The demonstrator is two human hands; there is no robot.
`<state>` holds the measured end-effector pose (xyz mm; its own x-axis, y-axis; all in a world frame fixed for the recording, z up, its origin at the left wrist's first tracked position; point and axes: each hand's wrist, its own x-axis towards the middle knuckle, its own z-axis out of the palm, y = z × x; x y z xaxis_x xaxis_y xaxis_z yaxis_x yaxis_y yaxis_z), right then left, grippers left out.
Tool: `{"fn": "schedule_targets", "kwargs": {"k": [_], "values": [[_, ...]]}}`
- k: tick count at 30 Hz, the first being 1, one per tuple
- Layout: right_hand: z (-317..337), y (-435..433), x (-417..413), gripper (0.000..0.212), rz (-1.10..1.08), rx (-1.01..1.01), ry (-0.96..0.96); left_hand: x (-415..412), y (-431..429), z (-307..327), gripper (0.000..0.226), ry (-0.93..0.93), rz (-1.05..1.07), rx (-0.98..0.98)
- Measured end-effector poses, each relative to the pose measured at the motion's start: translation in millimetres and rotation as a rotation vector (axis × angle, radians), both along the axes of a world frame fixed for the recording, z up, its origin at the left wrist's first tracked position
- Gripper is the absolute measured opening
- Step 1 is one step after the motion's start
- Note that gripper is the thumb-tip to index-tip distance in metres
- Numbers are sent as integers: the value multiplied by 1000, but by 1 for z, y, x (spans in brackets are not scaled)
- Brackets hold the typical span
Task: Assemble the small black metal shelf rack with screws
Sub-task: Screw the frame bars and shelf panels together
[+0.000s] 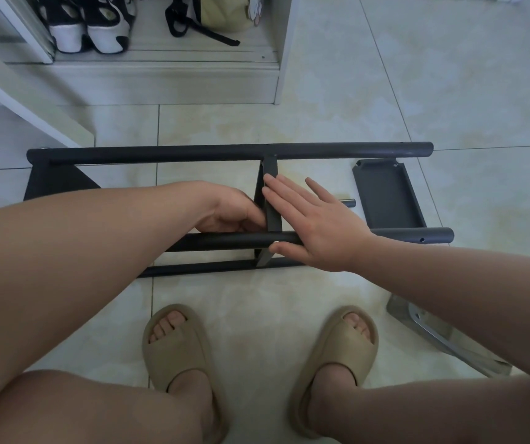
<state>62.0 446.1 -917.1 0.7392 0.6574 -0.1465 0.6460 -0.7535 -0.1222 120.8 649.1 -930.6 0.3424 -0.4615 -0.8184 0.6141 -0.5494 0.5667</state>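
The black rack frame (193, 153) lies on its side on the pale tiled floor (449, 91), just in front of the person's feet, its long round tubes running left to right. A narrow middle shelf panel (271, 216) stands on edge between the far tube and the near tube (417, 235), and both hands meet at it. The left hand (228, 209) is on the panel's left side with its fingers curled round the panel's edge, the fingertips hidden behind the metal. The right hand (318, 229) is flat and spread, its straight fingers laid against the panel's right side while its thumb reaches under the near tube; it grasps nothing. A loose shelf panel (385, 193) lies on the floor between the tubes' right ends, apart from the hands. A clear plastic wrapper (433, 334) with something shiny in it lies by the right forearm. The feet wear tan slippers (177, 347), and a low cabinet beyond the frame holds black-and-white shoes (91, 30)
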Motion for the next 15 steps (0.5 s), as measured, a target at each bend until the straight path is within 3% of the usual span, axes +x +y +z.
{"fn": "schedule_targets", "kwargs": {"k": [15], "values": [[1, 0, 1, 86, 2, -2, 5, -4, 2, -4, 22, -6, 1, -58]]}}
